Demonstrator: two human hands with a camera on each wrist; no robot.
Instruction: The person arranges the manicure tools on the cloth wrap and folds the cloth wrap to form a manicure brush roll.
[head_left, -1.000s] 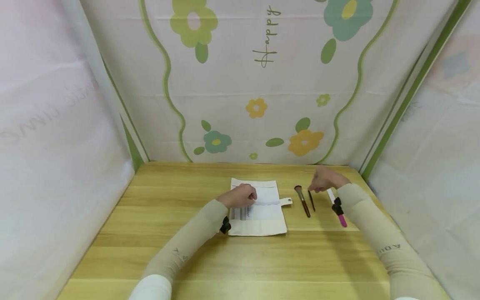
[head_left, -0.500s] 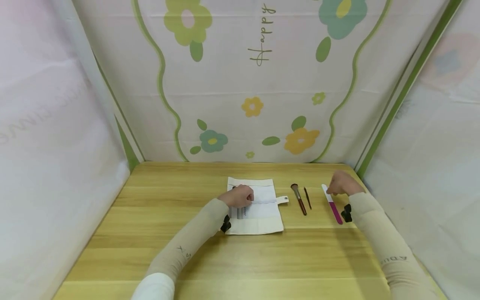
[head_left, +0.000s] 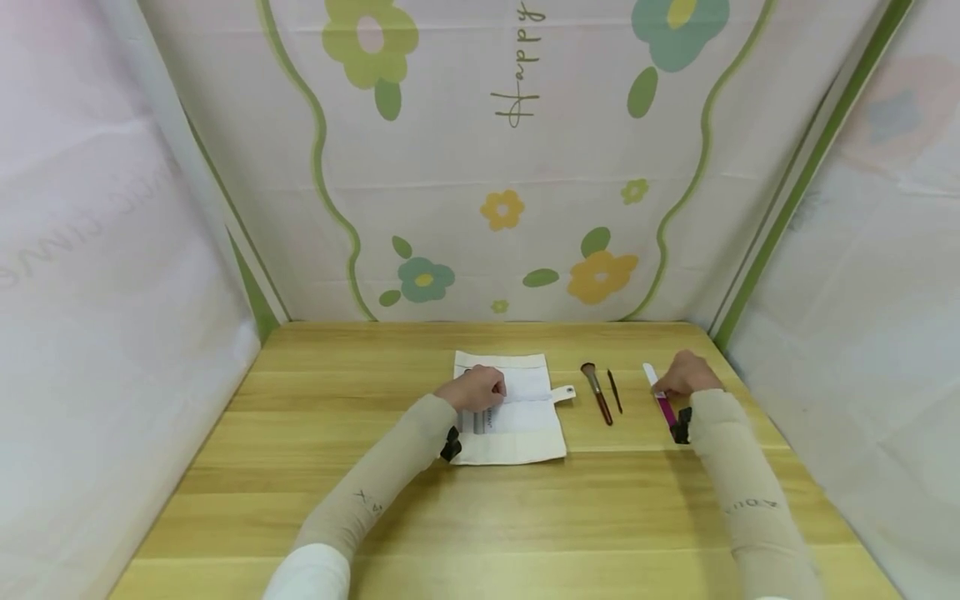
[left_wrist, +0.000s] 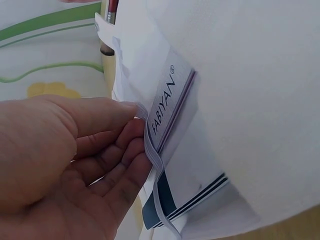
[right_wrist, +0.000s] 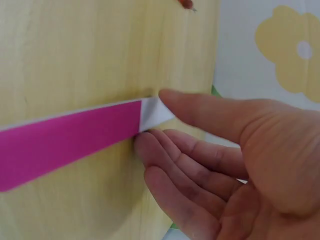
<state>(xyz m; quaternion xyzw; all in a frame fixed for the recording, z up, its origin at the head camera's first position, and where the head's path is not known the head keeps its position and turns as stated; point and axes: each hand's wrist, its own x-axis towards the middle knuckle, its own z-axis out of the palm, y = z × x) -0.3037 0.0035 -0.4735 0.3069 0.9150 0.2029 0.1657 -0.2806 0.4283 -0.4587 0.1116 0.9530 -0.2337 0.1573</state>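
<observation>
A white fabric roll-up pouch [head_left: 517, 448] lies unfolded on the table, with my left hand [head_left: 476, 389] over its middle. In the left wrist view, my thumb and fingertips pinch the pouch's pale elastic band [left_wrist: 156, 165]; flat sleeves with dark stripes, one lettered FABIYAN [left_wrist: 165, 102], lie behind the band. My right hand [head_left: 686, 373] is at a pink and white nail file [right_wrist: 75, 135] at the table's right. Its thumb is at one long edge and its fingertips at the other, near where the colours meet. The file looks to be lying on or just off the wood.
Between the pouch and the nail file lie a makeup brush [head_left: 597, 394] and a thin dark pencil-like stick [head_left: 615, 392]. The pouch's snap tab [head_left: 563, 393] points toward the brush. Flower-printed fabric walls [head_left: 450, 208] enclose the wooden table [head_left: 465, 525] at the back and sides.
My right hand has left the dark stick, moved right to the nail file and come down with its fingers about it. My left hand has stayed at the pouch. The head view has shifted slightly.
</observation>
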